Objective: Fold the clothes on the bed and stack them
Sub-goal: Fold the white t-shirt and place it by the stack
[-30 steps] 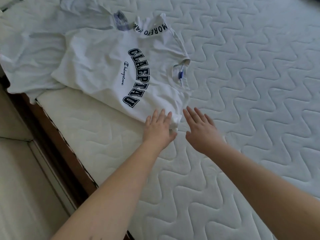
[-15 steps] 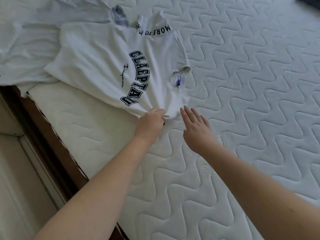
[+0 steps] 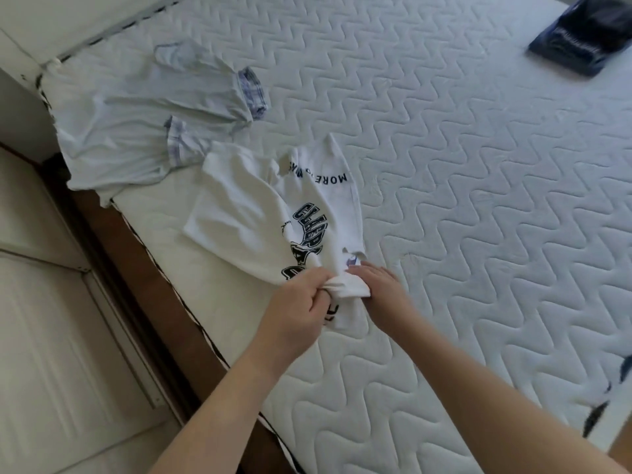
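A white T-shirt with dark blue lettering lies bunched near the left edge of the quilted mattress. My left hand grips its near shoulder, fingers curled round a gathered fold. Close to the right of it, my right hand rests on the same fold beside the collar, its fingers hidden partly by cloth. A pale blue shirt with plaid cuffs lies spread at the far left corner, hanging slightly over the bed's edge.
A dark blue folded item sits at the far right of the mattress. Another piece of cloth with dark marks shows at the right edge. The brown bed frame and pale floor run along the left.
My left hand closed on the white T-shirt's shoulder and pulled it toward me, bunching it and dragging it off the pale blue shirt. My right hand moved onto the gathered cloth.
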### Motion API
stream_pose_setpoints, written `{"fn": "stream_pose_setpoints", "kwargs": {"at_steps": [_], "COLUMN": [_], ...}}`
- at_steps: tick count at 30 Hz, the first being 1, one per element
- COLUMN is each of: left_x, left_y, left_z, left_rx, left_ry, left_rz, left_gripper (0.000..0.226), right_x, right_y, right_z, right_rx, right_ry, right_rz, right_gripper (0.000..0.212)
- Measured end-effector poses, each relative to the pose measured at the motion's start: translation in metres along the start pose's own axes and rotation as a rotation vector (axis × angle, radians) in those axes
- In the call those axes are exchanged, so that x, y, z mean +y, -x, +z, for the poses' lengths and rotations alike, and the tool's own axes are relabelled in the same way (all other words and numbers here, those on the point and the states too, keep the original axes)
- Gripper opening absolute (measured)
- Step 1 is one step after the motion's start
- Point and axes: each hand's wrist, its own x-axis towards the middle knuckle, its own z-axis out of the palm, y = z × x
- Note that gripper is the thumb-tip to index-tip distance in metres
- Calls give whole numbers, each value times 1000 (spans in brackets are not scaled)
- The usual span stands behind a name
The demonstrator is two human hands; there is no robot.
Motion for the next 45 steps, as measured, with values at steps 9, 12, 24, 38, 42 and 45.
{"fn": "stream_pose_setpoints", "kwargs": {"at_steps": [9,12,24,38,42,45], "left_x": [111,154,273,224,232,246], "left_y": [77,93,159,192,196,200], "left_z": [5,18,47,36,66,97], "left_rx": [9,-2,-21,-169,-313,-411], "left_ry": [217,268,536,-525,-478,-361], "left_rz": [-269,-279,-260,-121,43,179], "left_gripper": [33,49,22,11,59,97], "right_x": [10,14,23,-21,-43,-55], "right_y": [146,193,331,375,371,367], "right_z": [-90,-111,-180,-261,-257,-250], "right_rx": [-106,-68,235,193,185,197], "right_ry": [-80,-160,-379,-226,-180,-171], "right_rz": [-14,38,270,95,74,105], "right_gripper": [26,28,4,31,18,16]}}
